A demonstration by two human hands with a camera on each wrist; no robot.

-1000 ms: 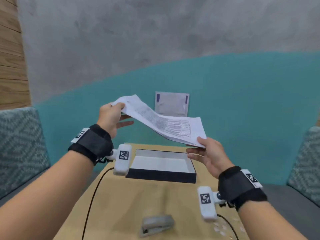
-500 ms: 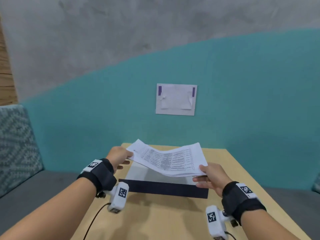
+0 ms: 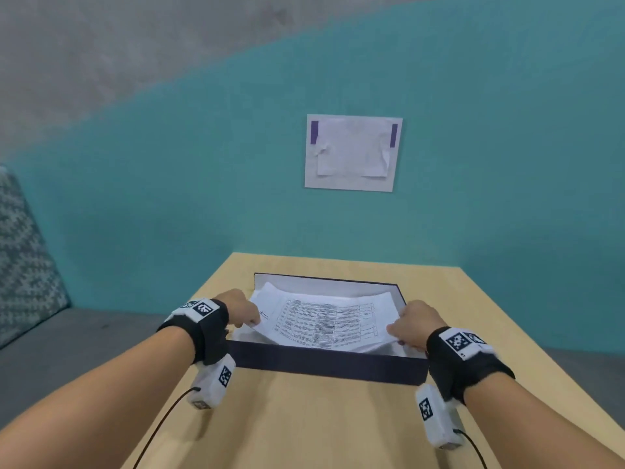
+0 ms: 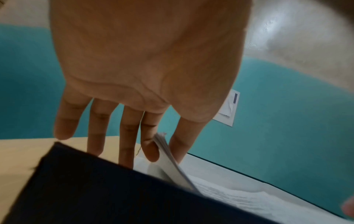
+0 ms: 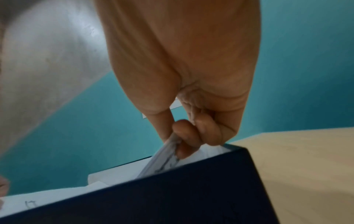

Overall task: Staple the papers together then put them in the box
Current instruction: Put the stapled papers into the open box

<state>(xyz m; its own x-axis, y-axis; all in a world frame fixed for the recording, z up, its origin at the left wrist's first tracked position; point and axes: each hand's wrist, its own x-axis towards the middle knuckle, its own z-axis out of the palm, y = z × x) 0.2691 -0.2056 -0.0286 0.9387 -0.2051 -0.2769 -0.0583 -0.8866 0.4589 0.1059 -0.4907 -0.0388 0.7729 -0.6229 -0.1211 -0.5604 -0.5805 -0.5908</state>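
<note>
Head view: white printed papers [image 3: 324,324], sagging, inside dark box [image 3: 329,367].

The camera on my head looks forward and down over both forearms at the desk [image 3: 304,418] and the teal wall [image 3: 507,164] behind it. The camera on my left wrist sits very close under my left hand [image 4: 145,63], facing along the fingers. The right wrist camera does likewise under my right hand [image 5: 182,68]. All three share the box [image 3: 324,365], papers [image 3: 324,319] and wall.
</note>
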